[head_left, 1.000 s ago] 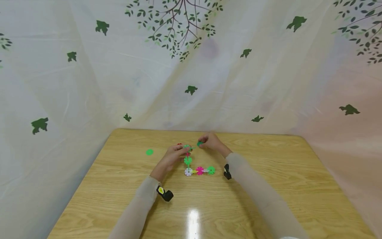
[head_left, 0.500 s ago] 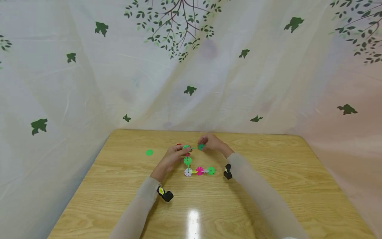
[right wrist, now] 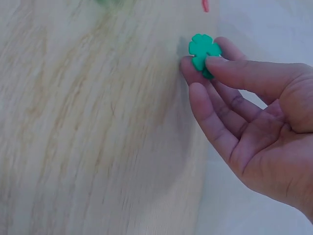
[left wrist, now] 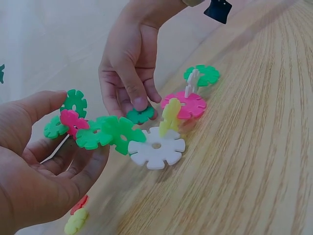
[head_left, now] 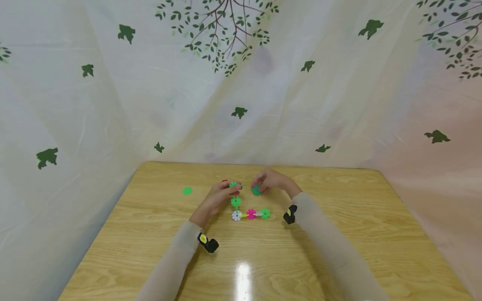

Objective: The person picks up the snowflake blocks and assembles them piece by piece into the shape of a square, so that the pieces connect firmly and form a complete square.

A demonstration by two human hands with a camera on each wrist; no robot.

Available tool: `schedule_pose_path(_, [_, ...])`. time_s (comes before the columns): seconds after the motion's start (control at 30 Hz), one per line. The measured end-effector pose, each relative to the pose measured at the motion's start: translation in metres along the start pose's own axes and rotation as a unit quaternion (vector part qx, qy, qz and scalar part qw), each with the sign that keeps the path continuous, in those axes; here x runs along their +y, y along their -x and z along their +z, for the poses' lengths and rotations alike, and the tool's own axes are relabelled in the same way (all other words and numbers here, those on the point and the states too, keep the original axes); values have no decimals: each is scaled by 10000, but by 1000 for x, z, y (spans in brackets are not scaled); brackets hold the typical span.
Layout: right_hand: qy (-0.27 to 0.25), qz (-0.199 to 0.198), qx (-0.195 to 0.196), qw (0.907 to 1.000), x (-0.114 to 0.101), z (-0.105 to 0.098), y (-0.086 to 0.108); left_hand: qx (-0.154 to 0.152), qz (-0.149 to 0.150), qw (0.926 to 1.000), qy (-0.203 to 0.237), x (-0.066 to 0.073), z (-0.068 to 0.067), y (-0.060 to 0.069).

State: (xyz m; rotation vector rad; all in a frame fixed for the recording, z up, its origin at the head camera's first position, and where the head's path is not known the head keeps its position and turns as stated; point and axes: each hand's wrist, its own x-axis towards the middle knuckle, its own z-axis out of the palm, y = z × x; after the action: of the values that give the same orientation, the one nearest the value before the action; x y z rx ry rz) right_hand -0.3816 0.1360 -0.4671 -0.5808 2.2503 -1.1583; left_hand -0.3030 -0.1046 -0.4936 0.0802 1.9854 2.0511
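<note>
In the left wrist view, my left hand (left wrist: 54, 166) holds the end of an L-shaped chain of slotted snowflake discs, thumb above and fingers underneath. Near that end are green discs and a pink disc (left wrist: 73, 123). At the corner sits a white disc (left wrist: 156, 148); from it a yellow disc (left wrist: 170, 117), a pink disc (left wrist: 185, 105), a small white one and a green disc (left wrist: 202, 75) run on. My right hand (right wrist: 249, 107) pinches a single darker green disc (right wrist: 201, 50) between thumb and fingers. That disc is apart from the chain, right of my left hand in the head view.
A loose light green disc (head_left: 187, 191) lies on the wooden table (head_left: 162, 267) left of my left hand. Behind that hand a red disc (head_left: 224, 181) partly shows. The left wrist view also has a yellow disc (left wrist: 77, 222) beside a red one. A printed cloth stands behind the table.
My right hand has moved slightly right and toward me, with the green disc still pinched, widening the gap to the chain. My left hand stays nearly in place.
</note>
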Motion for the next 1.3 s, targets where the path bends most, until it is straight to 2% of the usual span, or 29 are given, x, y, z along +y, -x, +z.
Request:
schedule_pose_path(0.17, [-134,-5,33,9999,1,-1,6,11,-13,10000,10,2,0,1])
schedule_pose_path(0.37, [-569,-310,366,9972,3,4,14,76,-11,9999,94,3,1,1])
schedule_pose_path(0.57, [-1086,-621,860,9884,1,14,20,67,0,9999,107,1,1,1])
schedule_pose_path(0.77, [-1487,-877,1154,9782,-6,25,25,125,-40,9999,64,1,2,1])
schedule_pose_path(1.07, [-1498,-1168,1413,9716,-11,37,31,213,-97,9994,248,3,2,2])
schedule_pose_path(1.3, [-1590,-1143,1653,9666,-13,42,33,180,-69,9996,220,3,2,2])
